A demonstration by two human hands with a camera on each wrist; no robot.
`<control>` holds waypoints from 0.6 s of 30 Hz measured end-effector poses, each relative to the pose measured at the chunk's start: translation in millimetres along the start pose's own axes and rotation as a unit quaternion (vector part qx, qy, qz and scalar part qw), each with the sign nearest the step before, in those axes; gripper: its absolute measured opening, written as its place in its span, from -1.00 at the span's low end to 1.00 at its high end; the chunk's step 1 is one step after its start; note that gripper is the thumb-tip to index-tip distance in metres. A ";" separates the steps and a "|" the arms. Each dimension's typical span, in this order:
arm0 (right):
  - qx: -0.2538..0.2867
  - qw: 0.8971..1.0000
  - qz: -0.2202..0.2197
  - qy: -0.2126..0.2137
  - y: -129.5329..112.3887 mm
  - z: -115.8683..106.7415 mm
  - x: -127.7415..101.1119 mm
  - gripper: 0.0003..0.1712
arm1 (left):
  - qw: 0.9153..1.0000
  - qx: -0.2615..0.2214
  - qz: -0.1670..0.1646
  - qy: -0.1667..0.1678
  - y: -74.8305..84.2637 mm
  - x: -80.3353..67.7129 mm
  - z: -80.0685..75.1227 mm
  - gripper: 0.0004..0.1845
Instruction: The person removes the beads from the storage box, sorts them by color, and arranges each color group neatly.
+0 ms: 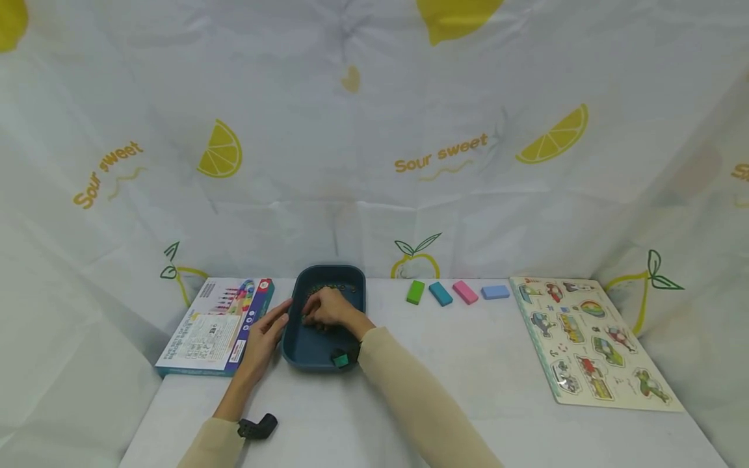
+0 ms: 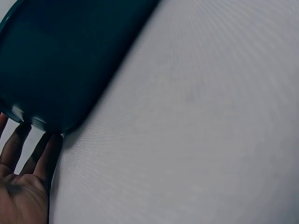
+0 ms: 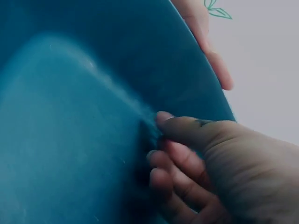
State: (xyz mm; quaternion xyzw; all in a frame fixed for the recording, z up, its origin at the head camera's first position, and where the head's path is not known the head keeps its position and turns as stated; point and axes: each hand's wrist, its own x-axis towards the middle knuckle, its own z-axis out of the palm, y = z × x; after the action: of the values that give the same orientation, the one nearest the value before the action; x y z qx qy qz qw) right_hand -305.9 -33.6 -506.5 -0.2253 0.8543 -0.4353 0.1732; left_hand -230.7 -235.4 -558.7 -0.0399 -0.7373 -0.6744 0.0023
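Right now the person is leaning over a white-covered table [image 1: 468, 390] and working inside a dark blue tray [image 1: 310, 354] that is sitting near the table's left side. Their right hand [image 1: 329, 307] is reaching down into the tray, fingers [image 3: 175, 161] curling inward with the thumb coming across to meet them; from the right wrist view I cannot tell whether anything is actually caught between them, as whatever might be there is hidden. Some small dark pieces [image 1: 328, 287] are lying along the tray's far end, too small to identify.

Meanwhile the left hand [image 1: 263, 338] is lying flat beside the tray, fingers [image 2: 46, 156] stretched out straight and touching the tray's outer left wall, gripping nothing.

Just left of that hand a colourful box [image 1: 213, 328] is lying flat on the table. Behind and to the right of the tray, four small blocks are sitting in a row: green [image 1: 415, 292], teal [image 1: 440, 294], pink [image 1: 465, 292] and light blue [image 1: 495, 292]. Further right, a picture puzzle board [image 1: 591, 341] is resting flat. Lemon-printed cloth [image 1: 374, 162] is hanging all around the back.
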 end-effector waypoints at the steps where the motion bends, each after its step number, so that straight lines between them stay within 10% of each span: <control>1: 0.000 1.000 -0.008 -0.001 -0.6 -3.2 -1.1 -0.86 | 1.000 0.004 0.001 -0.001 0.0 -0.1 -0.3 -0.46; 10: 0.040 0.996 -0.084 0.007 -0.2 -53.4 -39.7 -0.70 | 1.000 0.011 -0.002 0.005 0.8 -1.2 2.2 -0.46; 18: 0.101 0.992 -0.049 0.050 43.2 -95.1 -86.9 -0.74 | 1.000 0.016 -0.007 0.009 1.1 -1.4 0.0 -0.44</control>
State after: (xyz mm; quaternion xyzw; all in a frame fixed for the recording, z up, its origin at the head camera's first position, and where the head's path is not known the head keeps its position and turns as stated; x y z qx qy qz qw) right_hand -289.9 98.8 -479.9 -0.2258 0.8014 -0.5382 0.1305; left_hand -229.3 -235.4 -557.6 -0.0290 -0.7481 -0.6629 0.0050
